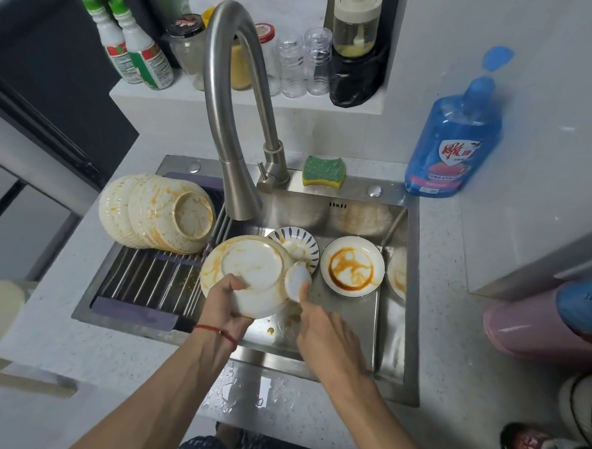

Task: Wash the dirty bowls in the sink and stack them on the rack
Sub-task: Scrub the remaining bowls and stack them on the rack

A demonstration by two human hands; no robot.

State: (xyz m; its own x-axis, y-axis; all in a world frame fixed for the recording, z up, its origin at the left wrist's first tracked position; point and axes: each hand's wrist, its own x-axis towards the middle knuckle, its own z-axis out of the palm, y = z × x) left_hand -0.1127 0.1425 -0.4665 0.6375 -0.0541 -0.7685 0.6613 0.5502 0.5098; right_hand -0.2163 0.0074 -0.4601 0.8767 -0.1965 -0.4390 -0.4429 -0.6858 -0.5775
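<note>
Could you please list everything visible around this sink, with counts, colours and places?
Held bowl: one, white, orange-stained, above the sink.
Small white piece: one, at the held bowl's rim.
Stacked bowls: several, cream, stained, on the rack.
Rack: one, metal bars, over the sink's left side.
Sink: one, steel.
Stained plate: one, white, in the sink.
Patterned dish: one, blue-striped, in the sink.
Faucet: one, steel.
Sponge: one, green and yellow, on the sink's back ledge.
Soap bottle: one, blue, on the counter.
Jars and bottles: several, on the shelf.
Left hand: grip on the held bowl.
Right hand: grip on the small white piece.
</note>
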